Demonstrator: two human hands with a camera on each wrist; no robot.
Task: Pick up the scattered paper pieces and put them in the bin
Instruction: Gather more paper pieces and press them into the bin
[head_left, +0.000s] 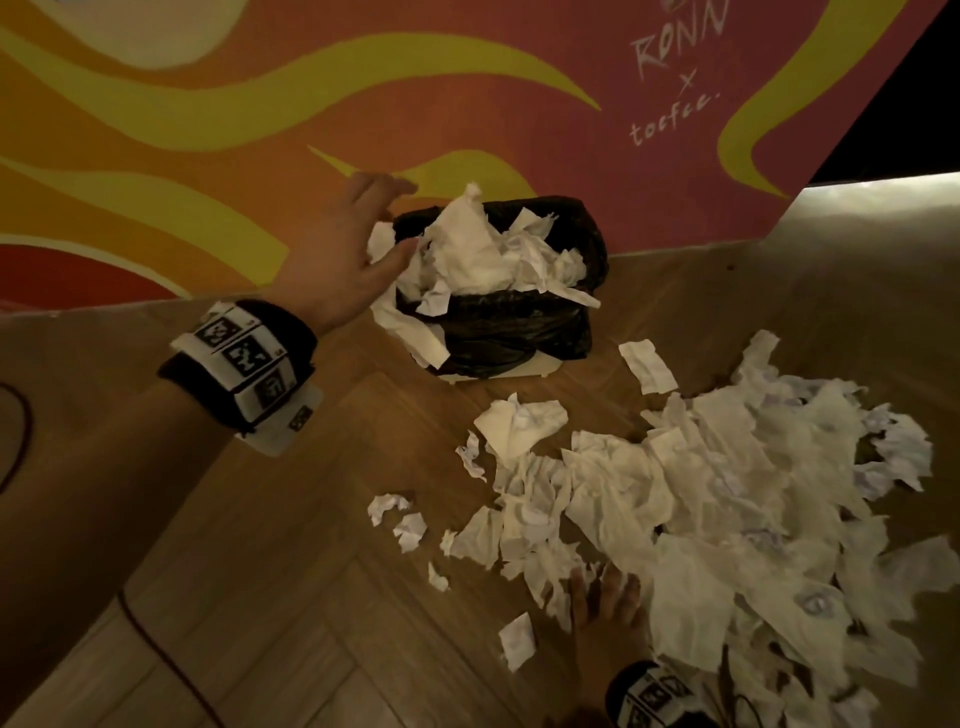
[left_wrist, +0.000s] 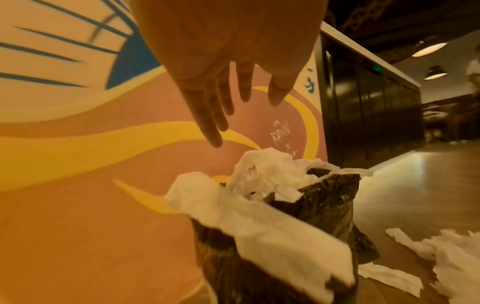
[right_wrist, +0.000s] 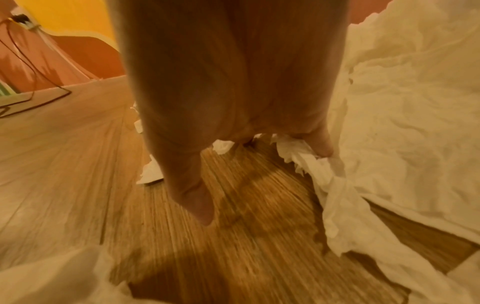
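My left hand (head_left: 343, 254) hangs spread and empty beside the small bin lined with a black plastic bag (head_left: 524, 332), already heaped with paper, so that drop looks finished. My right hand (head_left: 605, 618) reaches into the crumpled white paper pieces (head_left: 727, 499) littering the wooden floor (head_left: 291, 571) (fingers curling on one scrap); next I'd gather a handful and carry it over.

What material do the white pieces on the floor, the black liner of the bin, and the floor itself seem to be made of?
White pieces: thin matte paper, perhaps tissue; they are crumpled with torn edges.
Black liner: thin glossy plastic film, judging by its wrinkles and small highlights.
Floor: wood-look planks with printed or real grain in a herringbone pattern and a low sheen; wood or laminate, I cannot tell.
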